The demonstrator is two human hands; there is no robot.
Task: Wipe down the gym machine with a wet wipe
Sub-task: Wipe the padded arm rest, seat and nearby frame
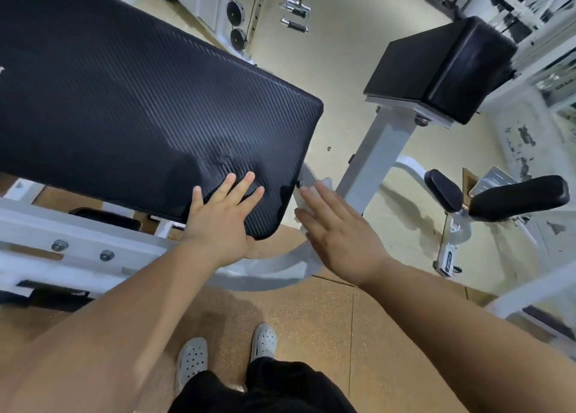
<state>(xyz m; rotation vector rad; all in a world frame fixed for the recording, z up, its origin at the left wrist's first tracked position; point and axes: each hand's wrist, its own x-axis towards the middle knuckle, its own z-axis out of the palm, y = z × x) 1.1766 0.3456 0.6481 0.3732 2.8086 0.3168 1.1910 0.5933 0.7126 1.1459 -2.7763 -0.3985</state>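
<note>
The left hand [223, 216] lies flat on the near right corner of the big black pad [124, 100] of the gym machine. Its fingers [249, 178] are straight and slightly spread, palm down, holding nothing. The heel of the hand hangs over the pad's near edge.

The right hand [339, 235] is just beside the pad's right edge, apart from the left hand. Its fingers [324, 200] are straight and close together, pressing the wet wipe [324, 184] against the white frame bar [307, 175] that runs out from under that edge. The white wipe shows past the fingertips and along the thumb side, with the rest hidden under the hand.

A smaller black pad [442, 66] sits on a white post to the right, well apart. Grey shoes [191, 359] stand on the tan floor [296, 319].
</note>
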